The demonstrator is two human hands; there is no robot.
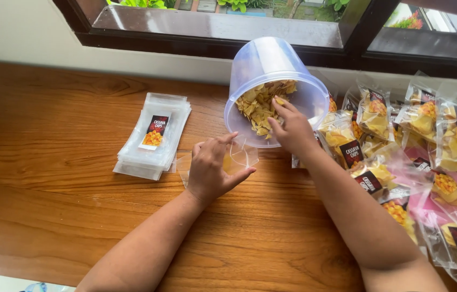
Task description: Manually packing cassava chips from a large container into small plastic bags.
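A clear plastic tub [263, 62] lies tipped on its side on the wooden table [50, 140], its mouth toward me, with yellow chips [255, 103] inside. My right hand [293, 130] reaches into the mouth and pinches a chip between thumb and fingers. My left hand [212, 167] holds a small clear pouch [239, 157] open just below the tub's rim.
A stack of flat empty labelled pouches [153, 135] lies to the left. Several filled chip packets [428, 146] are heaped on the right side of the table, beside my right forearm. A dark window frame [212, 27] runs along the back wall.
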